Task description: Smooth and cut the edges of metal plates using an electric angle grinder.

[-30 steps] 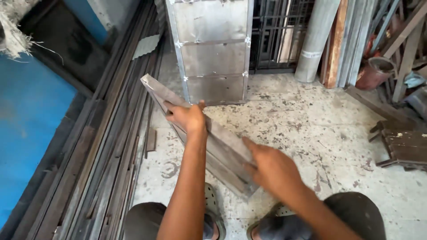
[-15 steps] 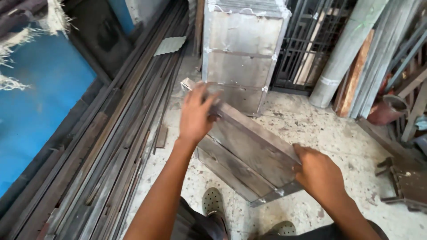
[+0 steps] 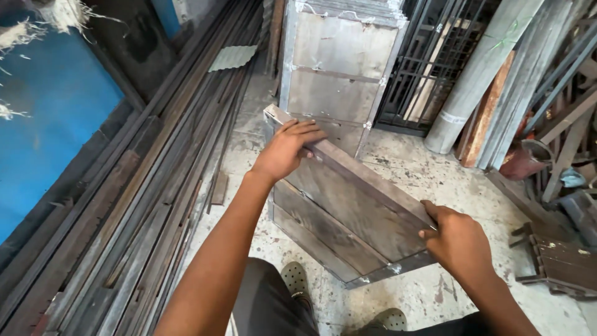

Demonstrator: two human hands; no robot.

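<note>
A flat grey metal panel frame (image 3: 348, 218), ribbed across its face, is held tilted above the concrete floor. My left hand (image 3: 286, 149) grips its far upper edge. Closer to me, my right hand (image 3: 457, 239) grips the near right corner. Behind the panel, a stack of similar metal panels (image 3: 336, 68) stands upright. My feet in perforated clogs (image 3: 295, 280) show below the panel.
Long steel bars and angle strips (image 3: 143, 205) lie along the left beside a blue sheet (image 3: 50, 118). A black metal grille (image 3: 435, 56), pipes and rusty bars (image 3: 491, 81) lean at the back right. A dark metal piece (image 3: 559, 261) lies at the right.
The panel has been lifted and tipped up from a low, flatter hold; both hands kept their grip. The camera view rose toward the standing panel stack.
</note>
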